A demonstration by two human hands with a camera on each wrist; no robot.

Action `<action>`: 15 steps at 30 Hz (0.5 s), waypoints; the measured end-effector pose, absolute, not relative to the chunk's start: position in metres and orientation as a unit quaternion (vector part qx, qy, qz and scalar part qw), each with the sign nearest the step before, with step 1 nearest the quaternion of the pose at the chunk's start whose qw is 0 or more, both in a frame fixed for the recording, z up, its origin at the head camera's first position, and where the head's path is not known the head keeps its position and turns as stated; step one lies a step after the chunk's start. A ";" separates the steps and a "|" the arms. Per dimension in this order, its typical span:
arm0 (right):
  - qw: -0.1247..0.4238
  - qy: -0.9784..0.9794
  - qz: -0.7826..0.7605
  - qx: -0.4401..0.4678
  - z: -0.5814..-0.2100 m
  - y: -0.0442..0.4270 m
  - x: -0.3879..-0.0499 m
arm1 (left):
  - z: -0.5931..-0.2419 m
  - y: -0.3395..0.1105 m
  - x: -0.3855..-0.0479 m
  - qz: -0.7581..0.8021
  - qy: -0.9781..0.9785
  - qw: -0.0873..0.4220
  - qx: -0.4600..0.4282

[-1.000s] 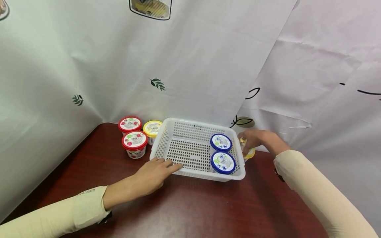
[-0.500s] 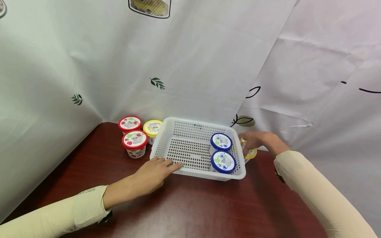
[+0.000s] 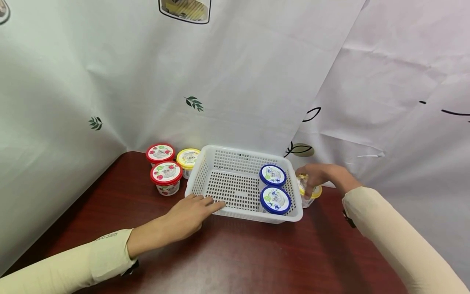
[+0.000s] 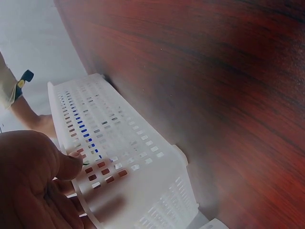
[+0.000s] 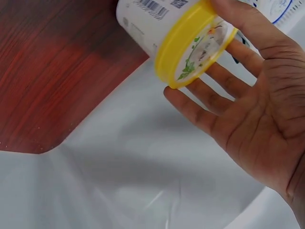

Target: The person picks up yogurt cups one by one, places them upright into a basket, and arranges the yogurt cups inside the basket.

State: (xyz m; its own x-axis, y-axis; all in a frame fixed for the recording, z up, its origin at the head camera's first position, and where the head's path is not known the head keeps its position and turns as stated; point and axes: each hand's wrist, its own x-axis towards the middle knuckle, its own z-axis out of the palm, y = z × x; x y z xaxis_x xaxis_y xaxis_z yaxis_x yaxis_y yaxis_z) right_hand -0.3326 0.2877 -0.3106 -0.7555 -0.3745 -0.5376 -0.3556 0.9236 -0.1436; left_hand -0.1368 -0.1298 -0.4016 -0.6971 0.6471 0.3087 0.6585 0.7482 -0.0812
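- On the dark red, wood-grained table: one rectangular basket, white plastic, slotted walls and floor, smooth flared rim, rounded corners.
- Inside, at the right end: rear blue-lidded cup and front blue-lidded cup, both round, upright, with printed lid tops.
- At the near-left rim: left hand, thumb and fingers on opposite faces of the slotted wall, gripping the basket.
- Outside the right wall, just beside it: yellow-lidded cup, smooth white body with printed barcode.
- Around that lid's edge: right hand, gripping between thumb and spread fingers; base contact with the table hard to judge.
- Left of the basket: two red-lidded cups and one yellow-topped cup, tapered, upright.
- Behind: creased, leaf-printed white sheet.
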 end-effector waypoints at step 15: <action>0.424 0.897 -0.025 -0.124 -0.267 0.293 -0.326 | -0.403 -0.129 -0.137 -0.019 -0.923 0.157 -0.351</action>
State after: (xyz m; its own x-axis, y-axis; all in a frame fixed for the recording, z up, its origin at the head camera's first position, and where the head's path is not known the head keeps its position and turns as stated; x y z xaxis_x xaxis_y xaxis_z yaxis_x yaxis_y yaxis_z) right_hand -0.3259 0.2926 -0.2673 -0.6103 -0.2439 -0.7537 -0.2009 0.9680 -0.1506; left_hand -0.1372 -0.1295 -0.4029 -0.7049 0.6414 0.3030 0.6533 0.7534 -0.0751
